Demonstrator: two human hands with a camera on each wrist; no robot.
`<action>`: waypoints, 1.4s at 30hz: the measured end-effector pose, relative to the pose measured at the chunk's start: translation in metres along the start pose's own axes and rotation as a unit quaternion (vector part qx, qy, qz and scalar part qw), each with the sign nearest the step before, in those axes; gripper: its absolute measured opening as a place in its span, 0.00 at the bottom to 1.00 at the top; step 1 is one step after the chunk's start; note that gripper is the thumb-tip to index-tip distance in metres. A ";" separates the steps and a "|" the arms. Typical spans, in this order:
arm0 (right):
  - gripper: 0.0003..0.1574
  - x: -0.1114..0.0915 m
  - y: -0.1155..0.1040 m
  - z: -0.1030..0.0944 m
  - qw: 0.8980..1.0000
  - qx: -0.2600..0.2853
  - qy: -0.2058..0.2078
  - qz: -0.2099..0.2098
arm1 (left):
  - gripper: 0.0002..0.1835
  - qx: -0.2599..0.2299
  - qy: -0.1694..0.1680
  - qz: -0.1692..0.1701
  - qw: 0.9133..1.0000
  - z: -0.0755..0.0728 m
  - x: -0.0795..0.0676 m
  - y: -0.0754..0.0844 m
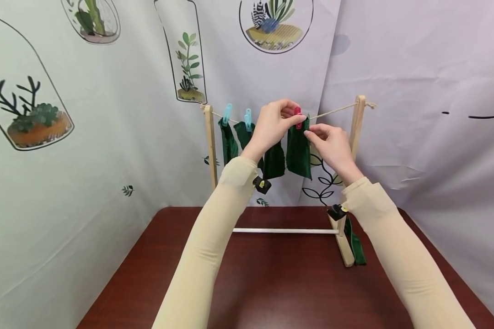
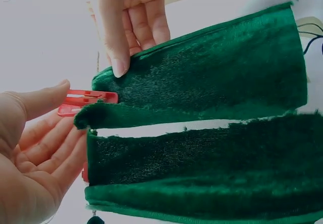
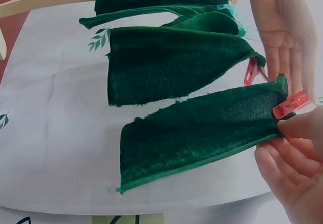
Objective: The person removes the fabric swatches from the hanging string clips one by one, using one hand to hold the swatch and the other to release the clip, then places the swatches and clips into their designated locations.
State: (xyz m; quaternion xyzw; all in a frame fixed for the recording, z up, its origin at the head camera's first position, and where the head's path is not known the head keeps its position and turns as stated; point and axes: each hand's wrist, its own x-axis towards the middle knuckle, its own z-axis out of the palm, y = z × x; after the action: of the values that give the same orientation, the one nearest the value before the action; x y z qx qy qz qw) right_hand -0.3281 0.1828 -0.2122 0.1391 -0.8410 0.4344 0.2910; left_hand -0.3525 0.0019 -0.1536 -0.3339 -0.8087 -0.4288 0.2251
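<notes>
My left hand (image 1: 270, 124) pinches a red clothespin (image 1: 298, 117) between thumb and fingers, at the top edge of a green velvety cloth (image 1: 299, 153). The clothespin's tip (image 2: 107, 97) overlaps the cloth's top edge in the left wrist view. Just to the right, my right hand (image 1: 332, 145) pinches the same cloth's upper right corner, its thumb (image 3: 303, 125) lying on the fabric beside the clothespin. A neighbouring green cloth (image 3: 171, 67) hangs close by, with another red clothespin (image 3: 251, 71) at its top. The rope behind the pinched cloth is mostly hidden by my hands.
The rope (image 1: 333, 111) runs between two wooden posts (image 1: 357, 121). Further left, blue clothespins (image 1: 228, 114) hold more green cloths. A white rod (image 1: 286, 230) joins the stand low down on the brown table (image 1: 271, 278). Another green strip (image 1: 356, 244) lies by the right foot.
</notes>
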 end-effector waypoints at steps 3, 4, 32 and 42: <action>0.25 0.000 0.000 0.000 1.000 0.001 0.002 0.000 | 0.12 0.005 0.018 0.025 1.000 0.002 -0.003 0.001; 0.25 0.000 0.000 0.000 1.000 0.002 0.002 -0.001 | 0.11 0.007 0.024 0.033 0.999 0.003 -0.004 0.002; 0.24 -0.004 -0.007 -0.002 1.000 -0.003 0.005 -0.025 | 0.06 -0.022 0.099 0.083 0.991 -0.018 -0.009 0.026; 0.24 -0.007 -0.009 -0.003 1.000 -0.002 0.004 -0.021 | 0.07 -0.025 0.088 0.073 0.993 -0.026 -0.013 0.030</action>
State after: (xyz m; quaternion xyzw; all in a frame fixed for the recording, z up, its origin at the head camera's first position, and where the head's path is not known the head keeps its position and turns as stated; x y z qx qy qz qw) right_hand -0.3172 0.1800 -0.2091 0.1547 -0.8373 0.4272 0.3041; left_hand -0.3193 -0.0120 -0.1320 -0.3590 -0.7481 -0.4592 0.3173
